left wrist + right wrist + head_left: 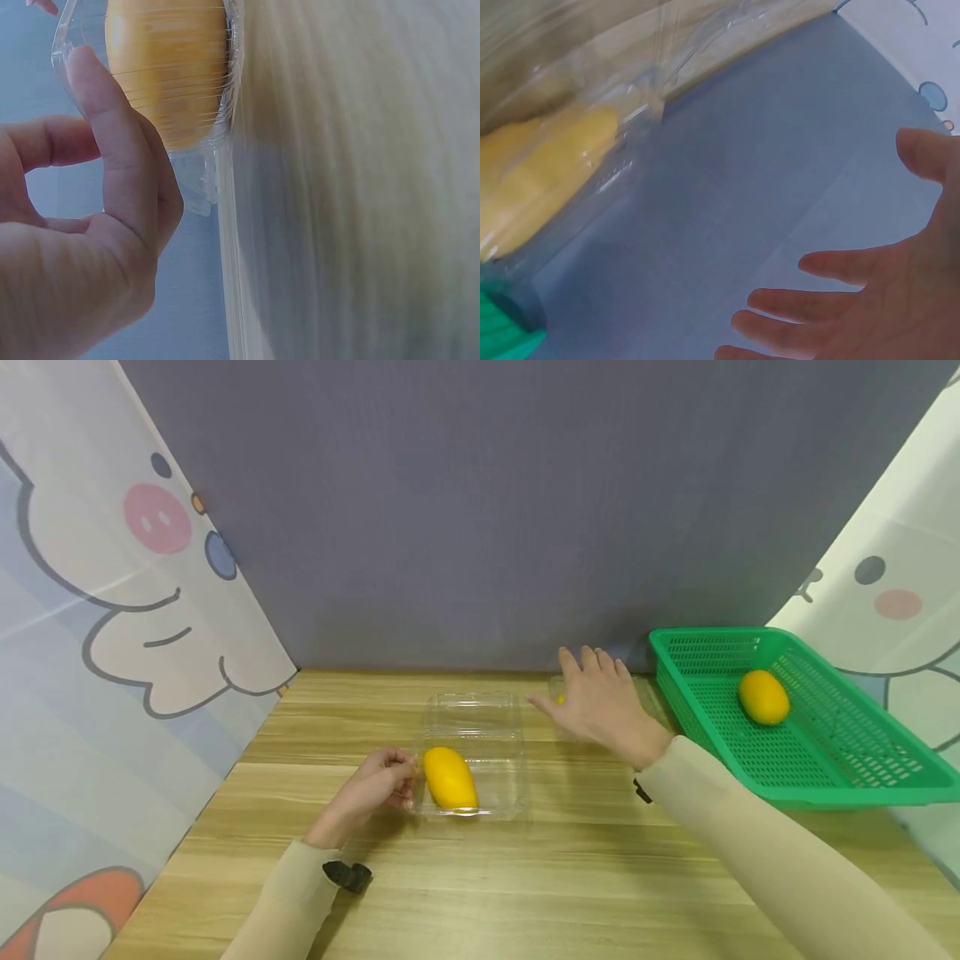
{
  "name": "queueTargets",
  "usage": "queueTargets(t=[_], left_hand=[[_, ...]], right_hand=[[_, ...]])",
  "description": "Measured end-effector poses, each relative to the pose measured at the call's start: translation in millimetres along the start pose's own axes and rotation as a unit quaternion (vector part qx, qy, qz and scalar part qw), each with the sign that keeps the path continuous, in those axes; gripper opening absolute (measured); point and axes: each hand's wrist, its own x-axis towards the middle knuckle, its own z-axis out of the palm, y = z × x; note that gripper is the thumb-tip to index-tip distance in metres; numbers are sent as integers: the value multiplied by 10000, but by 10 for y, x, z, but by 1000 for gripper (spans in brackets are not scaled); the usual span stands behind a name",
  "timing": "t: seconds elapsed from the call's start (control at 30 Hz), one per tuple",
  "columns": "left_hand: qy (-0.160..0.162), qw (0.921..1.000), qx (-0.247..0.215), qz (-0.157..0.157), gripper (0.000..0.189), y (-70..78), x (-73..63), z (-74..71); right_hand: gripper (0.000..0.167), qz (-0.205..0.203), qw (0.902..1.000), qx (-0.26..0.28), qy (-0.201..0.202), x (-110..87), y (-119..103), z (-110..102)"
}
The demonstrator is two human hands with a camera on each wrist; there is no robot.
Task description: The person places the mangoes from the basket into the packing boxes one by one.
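Note:
On the wooden table, a clear plastic clamshell box (502, 781) stands with its lid (471, 713) folded back. Inside it, along the left side, lies one yellow mango (450, 779). My left hand (380, 782), its fingers curled, holds the box at its left edge; in the left wrist view a fingertip (88, 75) lies over the clear wall. Farther back on the right, my right hand (600, 706) is spread wide and holds nothing. It partly hides a second clear box (647, 695), whose yellow mangoes (551, 180) show through the plastic in the right wrist view.
A green mesh basket (701, 747) stands at the right with one mango (763, 697) in it. Behind the table rises a grey panel (465, 527), flanked by printed cartoon sheets (82, 710).

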Motion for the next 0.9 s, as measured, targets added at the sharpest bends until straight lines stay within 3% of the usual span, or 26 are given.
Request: queueTargets(t=[0.37, 0.9], left_hand=[[22, 10000, -46, -31, 21, -4, -2, 5], [55, 9999, -61, -63, 22, -16, 13, 0]], right_hand=[[100, 329, 9988, 311, -159, 75, 237, -183], [105, 488, 9982, 344, -17, 109, 584, -386]])
